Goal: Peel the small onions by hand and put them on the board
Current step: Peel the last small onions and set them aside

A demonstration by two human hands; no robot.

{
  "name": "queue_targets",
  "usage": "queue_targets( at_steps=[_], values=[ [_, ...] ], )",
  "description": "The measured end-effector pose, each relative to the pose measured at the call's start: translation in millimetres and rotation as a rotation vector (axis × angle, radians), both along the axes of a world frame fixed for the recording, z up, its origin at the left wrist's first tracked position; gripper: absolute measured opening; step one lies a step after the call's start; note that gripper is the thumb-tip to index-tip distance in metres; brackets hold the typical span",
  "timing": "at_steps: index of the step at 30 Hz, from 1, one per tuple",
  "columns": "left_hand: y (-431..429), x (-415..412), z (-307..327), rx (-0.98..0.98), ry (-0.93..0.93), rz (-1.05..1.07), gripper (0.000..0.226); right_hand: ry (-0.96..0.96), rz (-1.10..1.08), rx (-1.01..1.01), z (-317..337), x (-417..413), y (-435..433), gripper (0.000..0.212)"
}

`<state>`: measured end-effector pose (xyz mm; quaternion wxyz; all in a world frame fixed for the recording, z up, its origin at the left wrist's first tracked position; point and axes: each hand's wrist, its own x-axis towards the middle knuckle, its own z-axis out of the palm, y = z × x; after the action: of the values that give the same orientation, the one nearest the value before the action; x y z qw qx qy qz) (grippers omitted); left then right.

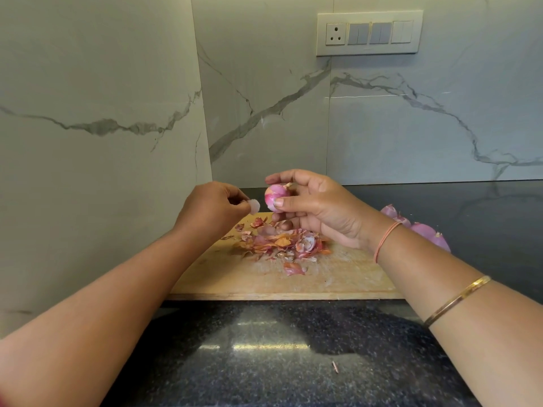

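My right hand (318, 205) holds a small pink onion (274, 195) between thumb and fingers, raised above the wooden board (338, 277). Most of the onion looks shiny and peeled, with a scrap of dry skin at its top. My left hand (211, 207) is just left of it, pinching a pale piece of peel (254, 206) a short way off the onion. A heap of orange and pink onion skins (282, 240) lies on the board under my hands. Behind my right wrist, several purple onions (423, 230) sit on the counter, partly hidden.
The board lies on a dark speckled stone counter (279, 348), close to a marble wall corner (205, 160) on the left. A switch panel (369, 33) is high on the back wall. A tiny peel scrap (335, 367) lies on the counter near me.
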<state>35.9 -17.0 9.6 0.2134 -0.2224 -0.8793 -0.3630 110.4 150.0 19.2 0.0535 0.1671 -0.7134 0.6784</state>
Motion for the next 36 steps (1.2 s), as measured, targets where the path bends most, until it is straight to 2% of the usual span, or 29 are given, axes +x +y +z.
queue_targets(
  at_steps=[3,8,14,19,23,29,36],
  values=[
    [1.8,-1.8,-1.5,-0.056,0.027,-0.043,0.011,-0.002,-0.028,-0.001,-2.1,-1.6,1.0,0.035],
    [2.7,2.7,0.3,0.02,0.06,-0.095,0.019,-0.01,-0.082,-0.035,-4.1,-3.3,2.3,0.048],
    [7.2,16.5,3.3,0.13,-0.044,-0.272,0.025,0.062,-0.142,-0.032,-3.6,-3.6,0.9,0.039],
    [8.5,18.6,2.2,0.121,-0.052,-0.276,0.022,0.116,-0.217,0.084,-4.0,-3.9,1.0,0.037],
    [9.5,20.8,2.4,0.121,-0.025,-0.262,0.03,0.144,-0.258,0.153,-4.5,-4.2,-0.2,0.037],
    [10.1,14.1,-0.3,0.11,0.001,-0.215,0.026,0.059,-0.137,-0.052,-1.2,-0.7,-1.2,0.032],
    [9.0,10.1,-1.3,0.149,-0.009,-0.185,0.028,0.015,-0.044,-0.087,-1.5,-2.0,-1.0,0.039]
  ],
)
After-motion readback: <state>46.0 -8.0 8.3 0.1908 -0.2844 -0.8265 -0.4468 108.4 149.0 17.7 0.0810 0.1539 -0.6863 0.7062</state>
